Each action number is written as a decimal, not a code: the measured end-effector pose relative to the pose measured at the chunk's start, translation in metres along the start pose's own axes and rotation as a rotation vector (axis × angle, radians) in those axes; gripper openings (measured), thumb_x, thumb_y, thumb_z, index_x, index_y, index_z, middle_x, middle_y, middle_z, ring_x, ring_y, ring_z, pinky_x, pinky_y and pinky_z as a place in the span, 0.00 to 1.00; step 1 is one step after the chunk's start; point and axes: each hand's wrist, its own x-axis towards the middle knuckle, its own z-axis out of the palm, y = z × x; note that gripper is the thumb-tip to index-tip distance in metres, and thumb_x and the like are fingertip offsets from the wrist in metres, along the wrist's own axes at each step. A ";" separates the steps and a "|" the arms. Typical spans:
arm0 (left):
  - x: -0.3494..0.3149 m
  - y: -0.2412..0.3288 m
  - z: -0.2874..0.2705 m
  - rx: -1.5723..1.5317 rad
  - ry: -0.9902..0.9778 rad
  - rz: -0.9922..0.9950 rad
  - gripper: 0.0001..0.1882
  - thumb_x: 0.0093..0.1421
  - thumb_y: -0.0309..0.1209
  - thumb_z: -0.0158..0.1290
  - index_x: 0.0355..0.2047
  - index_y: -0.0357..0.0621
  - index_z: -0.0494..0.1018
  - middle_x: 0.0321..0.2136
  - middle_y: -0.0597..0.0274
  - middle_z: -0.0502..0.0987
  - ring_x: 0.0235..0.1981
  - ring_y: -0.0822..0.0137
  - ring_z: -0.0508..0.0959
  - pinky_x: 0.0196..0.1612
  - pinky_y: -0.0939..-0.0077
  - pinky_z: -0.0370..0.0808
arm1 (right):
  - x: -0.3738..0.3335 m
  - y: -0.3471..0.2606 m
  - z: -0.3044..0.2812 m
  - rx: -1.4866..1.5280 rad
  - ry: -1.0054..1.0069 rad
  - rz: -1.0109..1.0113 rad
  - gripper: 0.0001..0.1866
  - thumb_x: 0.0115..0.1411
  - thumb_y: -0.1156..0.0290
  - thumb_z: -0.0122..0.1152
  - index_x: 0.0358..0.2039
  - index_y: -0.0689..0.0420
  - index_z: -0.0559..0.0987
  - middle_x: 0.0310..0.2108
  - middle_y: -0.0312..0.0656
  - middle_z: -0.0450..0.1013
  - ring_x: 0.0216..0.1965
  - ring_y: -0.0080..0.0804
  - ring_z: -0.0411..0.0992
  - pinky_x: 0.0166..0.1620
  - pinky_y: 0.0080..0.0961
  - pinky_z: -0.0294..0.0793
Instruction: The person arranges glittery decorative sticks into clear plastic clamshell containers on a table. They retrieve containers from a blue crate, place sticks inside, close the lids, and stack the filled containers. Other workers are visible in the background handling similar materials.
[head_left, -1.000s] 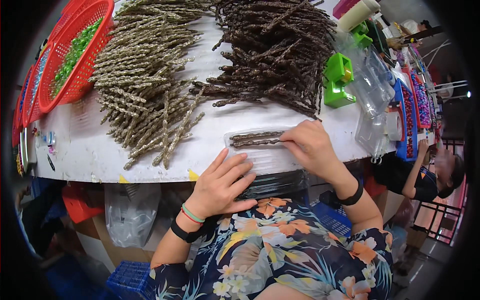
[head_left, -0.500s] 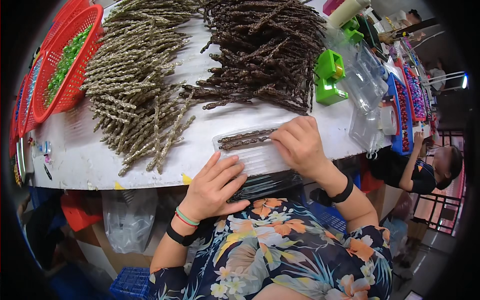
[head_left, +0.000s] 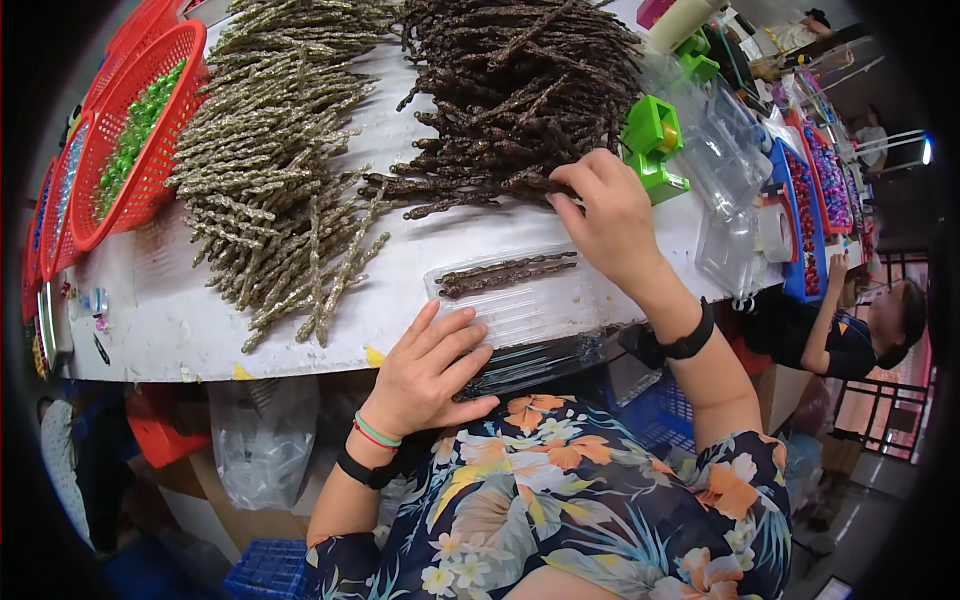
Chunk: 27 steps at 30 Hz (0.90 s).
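Note:
A clear ribbed plastic tray (head_left: pixel 530 305) lies at the table's front edge, with two dark brown glittery twisted sticks (head_left: pixel 505 274) side by side along its far part. My left hand (head_left: pixel 425 365) rests with fingers stretched out at the tray's near left corner, holding nothing. Beyond the tray, my right hand (head_left: pixel 610 215) is at the near right edge of a big heap of dark brown sticks (head_left: pixel 520 110). Its thumb and forefinger stand apart beside the stick ends, and no stick shows clearly between them.
A heap of pale gold glittery sticks (head_left: pixel 270 150) lies left of the dark heap. Red baskets (head_left: pixel 185 150) with green beads stand far left. Green tape dispensers (head_left: pixel 652 140), clear plastic boxes (head_left: pixel 725 170) and a blue tray (head_left: pixel 785 205) are at right. Another person (head_left: pixel 860 335) sits beyond.
My right hand has left the sticks in the tray and moved up to the dark heap. The two sticks now lie free in the tray. My left hand has barely moved.

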 end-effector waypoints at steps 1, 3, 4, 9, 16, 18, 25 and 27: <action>-0.001 0.000 0.000 -0.003 -0.003 -0.001 0.25 0.49 0.50 0.65 0.41 0.46 0.80 0.47 0.61 0.79 0.57 0.55 0.75 0.68 0.45 0.60 | 0.002 0.001 0.001 -0.039 -0.006 -0.044 0.10 0.50 0.77 0.69 0.33 0.56 0.79 0.30 0.41 0.72 0.33 0.42 0.71 0.38 0.36 0.70; -0.003 0.000 0.001 0.014 0.004 -0.013 0.25 0.49 0.51 0.65 0.41 0.47 0.80 0.47 0.62 0.79 0.57 0.56 0.75 0.68 0.43 0.58 | 0.007 -0.009 -0.009 0.126 0.075 -0.008 0.10 0.50 0.78 0.70 0.34 0.57 0.80 0.32 0.41 0.73 0.35 0.41 0.73 0.39 0.34 0.71; -0.003 0.000 0.001 0.029 0.006 -0.015 0.25 0.49 0.51 0.64 0.41 0.47 0.80 0.47 0.62 0.79 0.57 0.56 0.75 0.69 0.43 0.57 | 0.008 -0.016 -0.018 0.209 0.112 0.013 0.11 0.50 0.79 0.70 0.35 0.58 0.81 0.33 0.41 0.74 0.35 0.40 0.73 0.40 0.32 0.72; -0.003 0.000 0.003 0.036 0.011 -0.010 0.25 0.50 0.52 0.64 0.40 0.48 0.80 0.46 0.64 0.79 0.58 0.58 0.74 0.69 0.40 0.55 | -0.008 -0.027 -0.052 0.572 -0.044 0.197 0.13 0.52 0.82 0.68 0.39 0.62 0.82 0.35 0.43 0.79 0.36 0.39 0.76 0.43 0.30 0.73; -0.004 0.001 0.005 0.046 0.023 -0.010 0.25 0.50 0.53 0.63 0.40 0.48 0.80 0.46 0.65 0.79 0.57 0.58 0.74 0.70 0.43 0.56 | -0.024 -0.023 -0.034 0.369 -0.305 -0.105 0.15 0.52 0.79 0.67 0.42 0.60 0.81 0.34 0.42 0.77 0.36 0.42 0.75 0.40 0.35 0.71; -0.003 0.000 0.006 0.051 0.034 -0.002 0.25 0.50 0.53 0.63 0.40 0.48 0.80 0.45 0.65 0.79 0.57 0.59 0.75 0.70 0.44 0.56 | -0.028 -0.031 -0.024 0.340 -0.339 -0.168 0.16 0.52 0.78 0.66 0.44 0.59 0.80 0.33 0.40 0.74 0.37 0.40 0.73 0.40 0.35 0.69; -0.002 0.000 0.004 0.043 0.052 0.018 0.25 0.50 0.51 0.63 0.40 0.45 0.81 0.43 0.64 0.79 0.54 0.59 0.75 0.68 0.47 0.60 | -0.044 -0.039 0.014 0.213 -0.420 -0.331 0.12 0.50 0.75 0.67 0.37 0.57 0.79 0.33 0.39 0.72 0.35 0.39 0.71 0.41 0.33 0.66; -0.001 -0.001 0.004 0.046 0.048 0.018 0.25 0.50 0.51 0.63 0.40 0.45 0.81 0.43 0.64 0.80 0.54 0.59 0.76 0.68 0.47 0.61 | -0.041 -0.042 0.011 0.195 -0.397 -0.323 0.10 0.50 0.74 0.68 0.33 0.56 0.79 0.32 0.39 0.72 0.36 0.39 0.71 0.40 0.33 0.66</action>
